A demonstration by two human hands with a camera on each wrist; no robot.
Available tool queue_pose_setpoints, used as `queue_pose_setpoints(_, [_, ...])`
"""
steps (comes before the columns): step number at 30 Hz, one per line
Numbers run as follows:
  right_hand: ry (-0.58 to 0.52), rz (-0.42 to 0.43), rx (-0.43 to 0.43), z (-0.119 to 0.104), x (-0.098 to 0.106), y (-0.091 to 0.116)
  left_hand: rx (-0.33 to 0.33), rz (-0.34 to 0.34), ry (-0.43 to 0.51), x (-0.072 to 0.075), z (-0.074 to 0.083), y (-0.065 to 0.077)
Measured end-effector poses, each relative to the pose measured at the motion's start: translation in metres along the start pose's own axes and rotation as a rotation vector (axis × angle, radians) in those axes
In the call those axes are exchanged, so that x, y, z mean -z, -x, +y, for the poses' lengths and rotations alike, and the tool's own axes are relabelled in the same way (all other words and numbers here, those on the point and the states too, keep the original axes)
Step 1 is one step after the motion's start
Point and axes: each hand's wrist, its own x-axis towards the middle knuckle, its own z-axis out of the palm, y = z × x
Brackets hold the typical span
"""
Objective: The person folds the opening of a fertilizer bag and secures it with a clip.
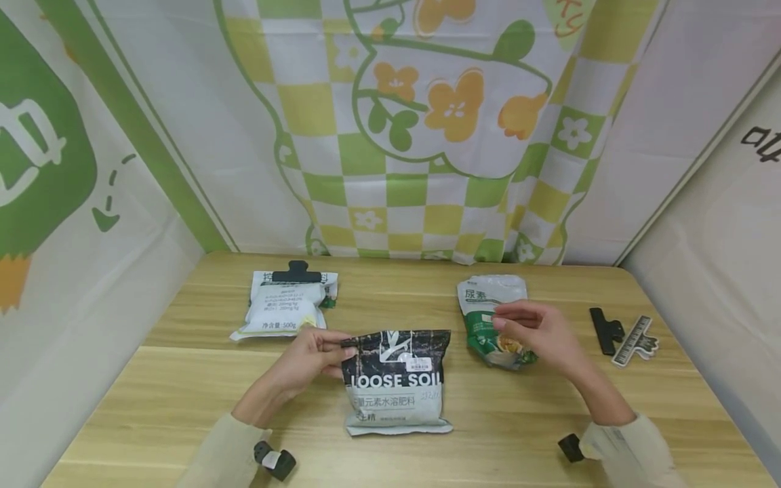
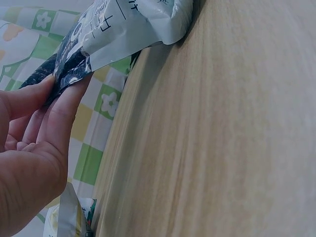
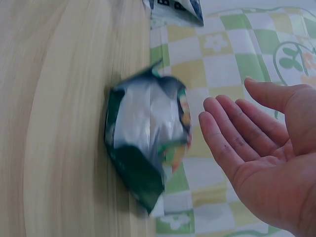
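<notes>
My left hand (image 1: pixel 305 366) pinches the upper left corner of a black and pale grey bag marked LOOSE SOIL (image 1: pixel 396 400). The bag stands near the middle of the table, its printed front toward me. In the left wrist view, thumb and fingers of the left hand (image 2: pixel 37 143) grip the dark top edge of this bag (image 2: pixel 143 27). My right hand (image 1: pixel 543 339) hovers over the lower right of a green and white pouch (image 1: pixel 478 318). In the right wrist view, the right hand (image 3: pixel 256 143) has its fingers extended, apart from the pouch (image 3: pixel 143 113).
A white bag (image 1: pixel 283 308) with a black clip (image 1: pixel 297 272) on its top lies at the back left of the wooden table (image 1: pixel 500 420). On the right lie a loose black clip (image 1: pixel 604 331) and a white patterned clip (image 1: pixel 632 341). A patterned curtain (image 1: pixel 403 183) hangs behind the table.
</notes>
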Motion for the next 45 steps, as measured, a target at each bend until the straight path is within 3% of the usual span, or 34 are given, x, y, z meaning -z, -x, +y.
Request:
queue_pose_setpoints(15, [0.152,0.106,-0.069,0.017,0.047,0.015,-0.022,-0.032,0.028,0.001,0.000,0.000])
queue_pose_setpoints(31, [0.005,0.241,-0.038,0.056,0.106,0.024,0.003,-0.026,0.031,0.000,0.000,0.000])
queue_pose_setpoints(38, [-0.032,0.287,-0.084,0.082,0.127,0.018,-0.006,-0.041,0.039,0.000,0.001,0.000])
queue_pose_setpoints(45, [0.025,0.322,-0.154,0.105,0.138,0.014,-0.020,-0.057,0.041,0.001,0.001,0.001])
